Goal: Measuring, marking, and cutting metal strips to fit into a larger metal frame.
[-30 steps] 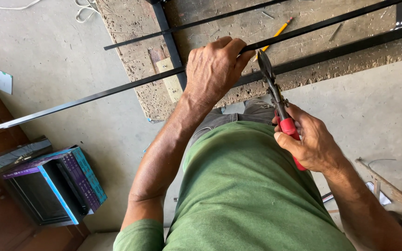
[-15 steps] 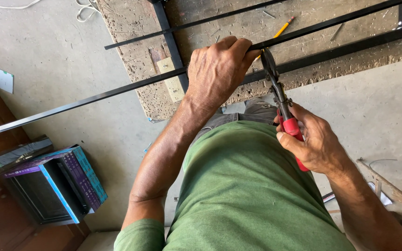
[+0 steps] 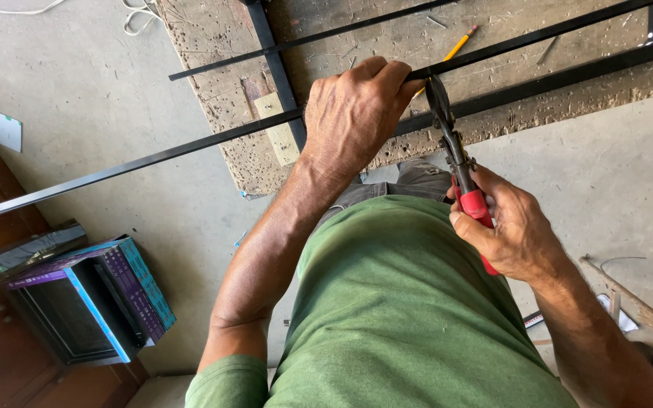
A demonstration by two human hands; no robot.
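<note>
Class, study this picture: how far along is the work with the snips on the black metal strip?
Done: the long black metal strip lies across the worn board, gripped by the left hand. In hand: the right hand holds red-handled snips, blades at the strip beside the left fingers. Left: the strip looks unsevered, though the blades hide the cut.

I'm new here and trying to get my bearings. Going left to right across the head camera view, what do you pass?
Purple and blue box → left hand gripping the long black metal bar → yellow pencil → right hand holding the red-handled snips.
</note>
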